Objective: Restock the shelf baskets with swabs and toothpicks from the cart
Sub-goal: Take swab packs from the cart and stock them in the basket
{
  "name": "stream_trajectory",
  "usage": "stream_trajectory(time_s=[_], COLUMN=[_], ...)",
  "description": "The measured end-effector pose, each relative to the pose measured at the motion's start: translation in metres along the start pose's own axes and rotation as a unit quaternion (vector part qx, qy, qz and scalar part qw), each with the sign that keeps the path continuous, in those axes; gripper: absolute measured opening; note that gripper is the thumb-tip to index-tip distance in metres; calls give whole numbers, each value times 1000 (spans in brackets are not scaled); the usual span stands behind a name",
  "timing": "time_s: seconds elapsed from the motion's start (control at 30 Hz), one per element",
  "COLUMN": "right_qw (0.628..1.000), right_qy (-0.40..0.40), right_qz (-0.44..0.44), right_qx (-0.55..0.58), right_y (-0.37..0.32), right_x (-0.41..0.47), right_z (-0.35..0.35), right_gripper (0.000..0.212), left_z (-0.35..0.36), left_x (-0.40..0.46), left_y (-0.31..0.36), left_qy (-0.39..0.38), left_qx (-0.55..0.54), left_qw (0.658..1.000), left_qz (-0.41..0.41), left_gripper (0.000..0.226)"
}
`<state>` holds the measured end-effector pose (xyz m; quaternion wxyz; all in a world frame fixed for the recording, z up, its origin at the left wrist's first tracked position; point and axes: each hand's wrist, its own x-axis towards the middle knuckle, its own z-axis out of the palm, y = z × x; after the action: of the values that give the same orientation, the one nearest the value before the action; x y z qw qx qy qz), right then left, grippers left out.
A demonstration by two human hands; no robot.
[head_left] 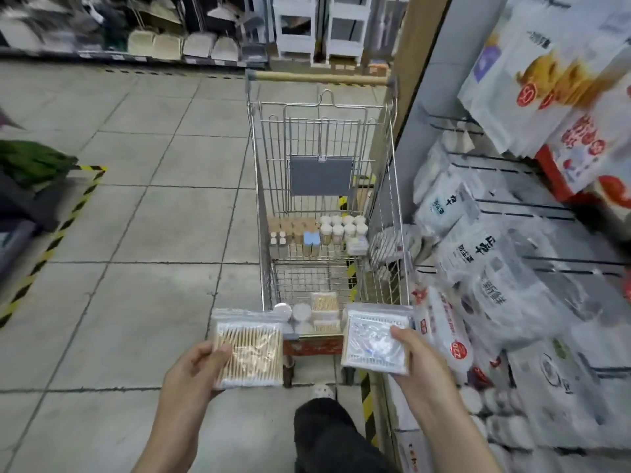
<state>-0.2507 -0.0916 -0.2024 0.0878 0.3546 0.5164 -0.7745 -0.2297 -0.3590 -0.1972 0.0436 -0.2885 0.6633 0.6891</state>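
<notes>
My left hand (194,367) holds a clear zip bag of wooden-stick cotton swabs (252,349) by its left edge, thumb on top. My right hand (415,358) grips a second flat bag of swabs (370,336), thumb pressed on its front. Both bags are held up in front of the near end of the wire shopping cart (263,199). Inside the cart, toothpick jars and tubs (341,230) stand at the far end, and boxes of swabs and round tubs (321,310) lie at the near end.
Shelves on the right carry plastic bags of goods (485,264) on wire racks, blurred. Yellow-black floor tape (58,233) marks an area on the left with dark items. The tiled aisle lies to the left of the cart. My dark trouser leg (327,435) shows below.
</notes>
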Motion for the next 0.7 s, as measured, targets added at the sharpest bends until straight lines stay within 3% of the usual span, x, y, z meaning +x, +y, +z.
stream_trajectory(time_s=[0.3, 0.47, 0.63, 0.7], right_qw=[998, 994, 987, 986], right_qy=[21, 50, 82, 99], right_qz=[23, 48, 50, 47], right_qx=[-56, -88, -126, -128], right_y=[-58, -49, -29, -20], right_x=[134, 192, 244, 265], right_z=[20, 24, 32, 36], right_gripper=[23, 19, 4, 10], left_z=[111, 141, 155, 160], left_x=[117, 172, 217, 234], left_y=[20, -10, -33, -43], left_qy=[1, -13, -49, -65], left_qx=[39, 126, 191, 221], left_qw=[999, 990, 978, 972], left_qz=[-17, -60, -61, -53], left_gripper=[4, 33, 41, 47])
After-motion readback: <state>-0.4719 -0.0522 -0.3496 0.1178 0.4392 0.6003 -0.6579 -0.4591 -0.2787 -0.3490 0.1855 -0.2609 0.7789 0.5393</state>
